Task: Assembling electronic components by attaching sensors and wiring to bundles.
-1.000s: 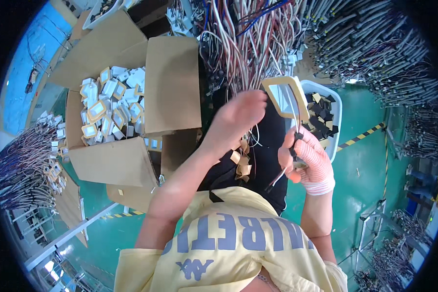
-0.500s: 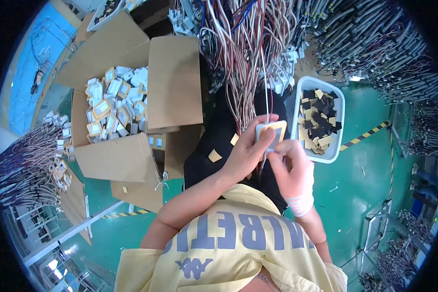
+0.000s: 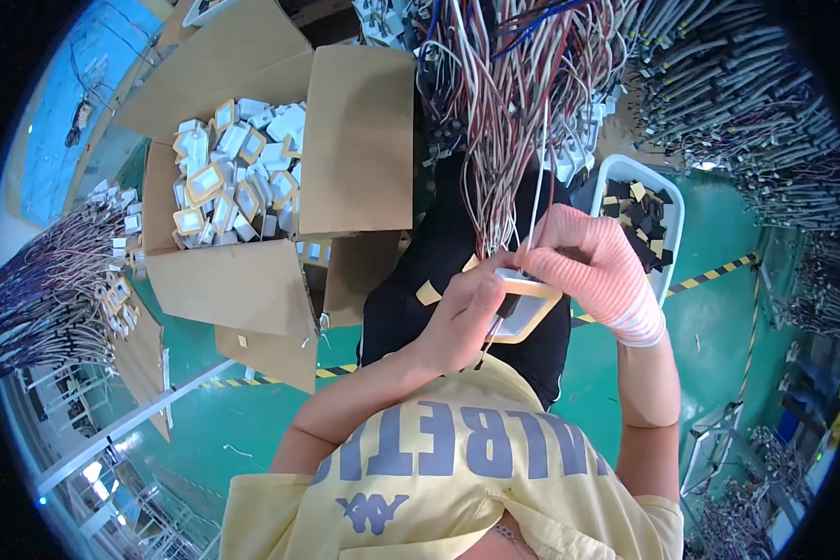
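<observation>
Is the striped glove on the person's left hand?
No, it covers the right hand, while the left hand is bare.

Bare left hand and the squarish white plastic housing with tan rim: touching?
Touching. The head view shows the left hand gripping the housing by its left side.

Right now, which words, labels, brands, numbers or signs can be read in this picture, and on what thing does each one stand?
Yellow shirt: a row of large grey letters, not copied here.
Same shirt: a smaller grey emblem, also not named.
Held white piece and boxed white pieces: no text I can make out.
Striped floor tape: no lettering visible.
</observation>
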